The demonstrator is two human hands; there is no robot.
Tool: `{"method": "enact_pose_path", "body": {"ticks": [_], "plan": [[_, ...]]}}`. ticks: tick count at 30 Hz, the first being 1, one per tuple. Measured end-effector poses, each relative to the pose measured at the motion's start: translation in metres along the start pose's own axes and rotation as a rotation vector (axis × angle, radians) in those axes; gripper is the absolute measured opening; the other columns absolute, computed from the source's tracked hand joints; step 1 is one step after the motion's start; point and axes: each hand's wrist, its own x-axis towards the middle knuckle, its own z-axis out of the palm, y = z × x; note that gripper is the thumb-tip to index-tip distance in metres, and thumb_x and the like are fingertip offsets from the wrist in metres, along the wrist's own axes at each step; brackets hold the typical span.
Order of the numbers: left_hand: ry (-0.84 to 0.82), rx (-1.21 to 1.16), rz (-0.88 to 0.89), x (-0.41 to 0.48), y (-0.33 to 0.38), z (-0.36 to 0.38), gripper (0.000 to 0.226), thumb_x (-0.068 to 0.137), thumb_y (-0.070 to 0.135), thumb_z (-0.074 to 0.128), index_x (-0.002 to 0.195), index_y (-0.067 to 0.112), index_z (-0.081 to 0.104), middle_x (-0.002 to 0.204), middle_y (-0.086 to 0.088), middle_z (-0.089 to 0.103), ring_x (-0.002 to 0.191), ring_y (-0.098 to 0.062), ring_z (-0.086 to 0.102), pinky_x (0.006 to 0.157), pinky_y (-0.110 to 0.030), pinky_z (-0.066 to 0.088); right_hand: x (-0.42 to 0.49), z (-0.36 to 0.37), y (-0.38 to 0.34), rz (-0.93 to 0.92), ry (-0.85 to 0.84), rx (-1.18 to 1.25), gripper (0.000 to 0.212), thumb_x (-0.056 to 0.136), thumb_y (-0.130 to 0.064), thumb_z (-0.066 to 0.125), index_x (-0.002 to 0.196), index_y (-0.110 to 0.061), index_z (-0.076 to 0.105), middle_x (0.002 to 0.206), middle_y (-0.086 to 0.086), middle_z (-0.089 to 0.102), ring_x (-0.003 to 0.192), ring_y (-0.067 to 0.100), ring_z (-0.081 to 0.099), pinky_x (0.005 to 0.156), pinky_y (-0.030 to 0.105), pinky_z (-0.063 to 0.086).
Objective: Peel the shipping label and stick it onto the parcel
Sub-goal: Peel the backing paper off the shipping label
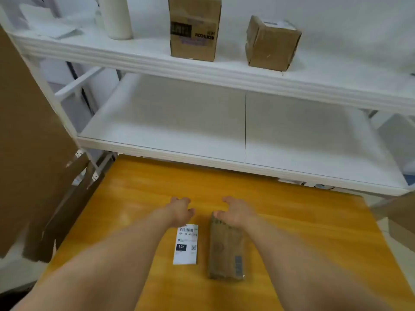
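Observation:
A white shipping label (186,244) with barcodes and a black "15H" block lies flat on the yellow wooden table (292,232). Just right of it lies a long brown parcel (225,252) in clear wrap. My left hand (179,211) hovers over the label's far end, fingers loosely curled and holding nothing. My right hand (235,213) is over the parcel's far end, fingers spread, and whether it touches the parcel I cannot tell. Both hands look blurred.
A white shelf unit (224,151) stands behind the table. Its upper shelf carries two cardboard boxes (194,30) (271,43) and a white roll (115,16). Large cardboard sheets (31,142) lean at the left, and another box (402,218) sits at the right edge.

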Motion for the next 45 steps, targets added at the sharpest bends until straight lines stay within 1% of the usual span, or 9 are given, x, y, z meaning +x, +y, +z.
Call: {"method": "enact_pose_path", "body": {"ticks": [5, 9, 12, 17, 21, 33, 37, 42, 45], "plan": [[-0.019, -0.035, -0.049, 0.016, -0.028, 0.021, 0.046, 0.105, 0.028, 0.040, 0.150, 0.016, 0.037, 0.160, -0.017, 0.020, 0.138, -0.038, 0.040, 0.110, -0.043, 0.038, 0.007, 0.011, 0.003, -0.003, -0.019, 0.035, 0.064, 0.096, -0.042, 0.055, 0.153, -0.022, 0.033, 0.156, 0.009, 0.038, 0.138, 0.029, 0.043, 0.103, 0.033, 0.042], [-0.053, -0.044, -0.111, 0.022, -0.045, 0.041, 0.038, 0.104, 0.015, 0.037, 0.139, 0.007, 0.051, 0.144, -0.015, 0.044, 0.106, -0.027, 0.053, 0.098, -0.036, 0.048, 0.012, 0.018, 0.002, 0.020, 0.017, -0.023, 0.053, 0.098, -0.039, 0.052, 0.146, -0.016, 0.043, 0.145, 0.008, 0.051, 0.128, 0.027, 0.052, 0.094, 0.033, 0.047], [-0.070, -0.095, -0.154, 0.032, -0.051, 0.049, 0.037, 0.104, 0.014, 0.037, 0.138, 0.005, 0.050, 0.140, -0.014, 0.048, 0.116, -0.029, 0.056, 0.092, -0.031, 0.048, 0.015, 0.023, 0.000, 0.014, 0.052, -0.073, 0.037, 0.100, -0.035, 0.049, 0.129, -0.014, 0.056, 0.126, 0.009, 0.064, 0.112, 0.026, 0.060, 0.078, 0.028, 0.047], [-0.104, -0.303, -0.218, 0.054, -0.064, 0.059, 0.029, 0.102, 0.017, 0.045, 0.122, 0.000, 0.058, 0.122, -0.016, 0.063, 0.107, -0.031, 0.061, 0.095, -0.041, 0.053, 0.020, 0.032, 0.001, 0.020, 0.093, -0.048, 0.027, 0.100, -0.029, 0.048, 0.114, -0.014, 0.065, 0.112, 0.007, 0.069, 0.100, 0.023, 0.064, 0.082, 0.034, 0.055], [-0.137, -0.343, -0.215, 0.067, -0.069, 0.065, 0.024, 0.099, 0.020, 0.049, 0.111, 0.005, 0.062, 0.114, -0.015, 0.067, 0.098, -0.030, 0.064, 0.080, -0.037, 0.053, 0.024, 0.032, 0.003, 0.024, 0.094, -0.026, 0.021, 0.098, -0.024, 0.049, 0.106, -0.015, 0.067, 0.111, 0.006, 0.070, 0.099, 0.023, 0.064, 0.077, 0.031, 0.051], [-0.202, -0.396, -0.248, 0.083, -0.077, 0.074, 0.022, 0.098, 0.018, 0.043, 0.102, 0.012, 0.064, 0.111, -0.012, 0.070, 0.102, -0.030, 0.066, 0.095, -0.045, 0.054, 0.028, 0.032, 0.010, 0.037, 0.057, -0.035, 0.020, 0.095, -0.015, 0.049, 0.101, -0.017, 0.067, 0.108, 0.006, 0.069, 0.096, 0.023, 0.063, 0.069, 0.029, 0.047], [-0.134, -0.489, -0.210, 0.050, -0.045, 0.047, 0.017, 0.100, 0.013, 0.050, 0.096, 0.004, 0.063, 0.101, -0.011, 0.063, 0.088, -0.026, 0.057, 0.075, -0.033, 0.045, 0.031, 0.025, 0.009, 0.032, 0.063, -0.002, 0.021, 0.094, -0.015, 0.050, 0.105, -0.018, 0.068, 0.108, 0.006, 0.070, 0.096, 0.023, 0.064, 0.072, 0.031, 0.052], [0.082, -0.760, -0.117, 0.033, -0.016, -0.001, 0.013, 0.093, 0.018, 0.066, 0.092, 0.005, 0.066, 0.111, -0.015, 0.067, 0.107, -0.029, 0.062, 0.088, -0.042, 0.048, 0.033, 0.005, -0.002, 0.046, 0.136, 0.154, 0.020, 0.096, -0.019, 0.054, 0.111, -0.018, 0.067, 0.112, 0.003, 0.070, 0.094, 0.018, 0.062, 0.080, 0.032, 0.054], [0.148, -0.901, -0.016, 0.017, 0.006, -0.031, 0.019, 0.095, 0.016, 0.063, 0.102, -0.001, 0.067, 0.108, -0.011, 0.070, 0.099, -0.023, 0.066, 0.088, -0.042, 0.052, 0.029, -0.019, -0.019, 0.018, 0.250, 0.272, 0.024, 0.097, -0.020, 0.055, 0.118, -0.018, 0.065, 0.119, 0.001, 0.067, 0.097, 0.017, 0.060, 0.081, 0.030, 0.050]]}}
